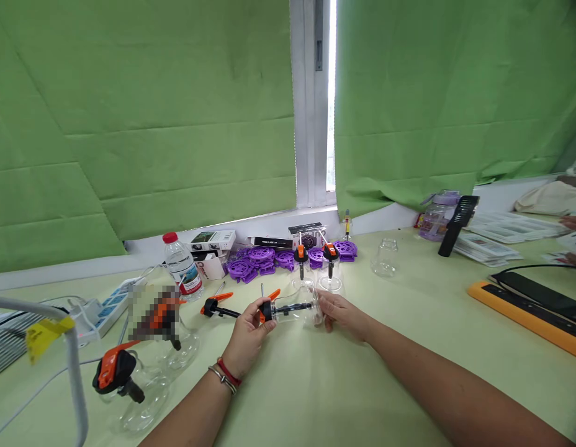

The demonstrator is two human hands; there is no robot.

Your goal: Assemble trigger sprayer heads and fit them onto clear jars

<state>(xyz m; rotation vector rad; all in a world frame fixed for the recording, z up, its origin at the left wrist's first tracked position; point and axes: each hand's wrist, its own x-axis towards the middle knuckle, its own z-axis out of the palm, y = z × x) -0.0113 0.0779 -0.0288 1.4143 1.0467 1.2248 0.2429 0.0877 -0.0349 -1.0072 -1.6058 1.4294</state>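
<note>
Head view: a clear bottle [295,316] is held on its side over the desk [390,372], at six o'clock from the centre of the view, with its capped end pointed to nine o'clock and its base to three. The black cap [265,311] is pinched between thumb and fingers of the left hand [251,332], while the base end is gripped by the right hand [341,315]; whether any weight is also borne by the desk cannot be told. A dark tube [292,308] is seen running lengthwise inside. The bottle is judged to be light, stiff and smooth, and so apt to slip or roll if held loosely; whether it is made of glass or plastic cannot be told, so it is best treated as fragile. A firm hold is best taken on the cap's sides and around the body near the base, with no squeeze put on the orange lever [273,294], by which the cap could be twisted askew. Two upright bottles [332,282] are placed close by toward one o'clock, where a knock could be given, and a loose pump top [210,307] is laid at nine.
</note>
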